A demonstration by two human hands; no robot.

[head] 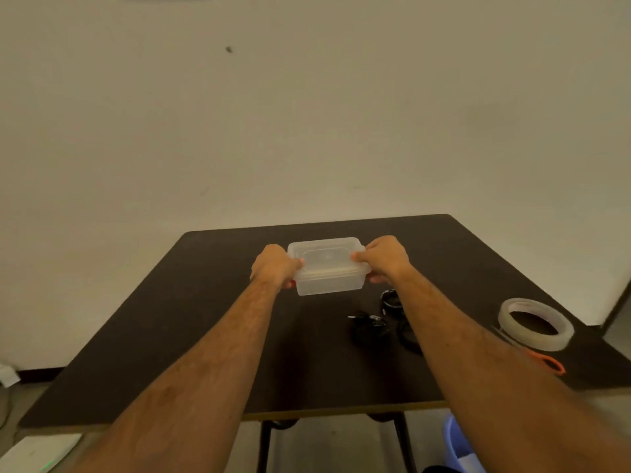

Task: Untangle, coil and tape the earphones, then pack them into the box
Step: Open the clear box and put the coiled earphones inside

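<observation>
A translucent plastic box [328,278] with its lid on stands at the middle of the dark table [191,322]. My left hand [274,266] grips its left end and my right hand [385,257] grips its right end, thumbs on the lid. Black coiled earphones lie just nearer than the box: one bundle [369,326] in the open, two more [392,301] partly hidden by my right forearm. A roll of clear tape [535,324] lies flat at the right.
Orange-handled scissors [546,363] lie beside the tape near the table's right edge. A plain wall stands right behind the table. Under the table at the lower right is a blue bucket [456,442]. A white object [37,452] lies on the floor at the lower left.
</observation>
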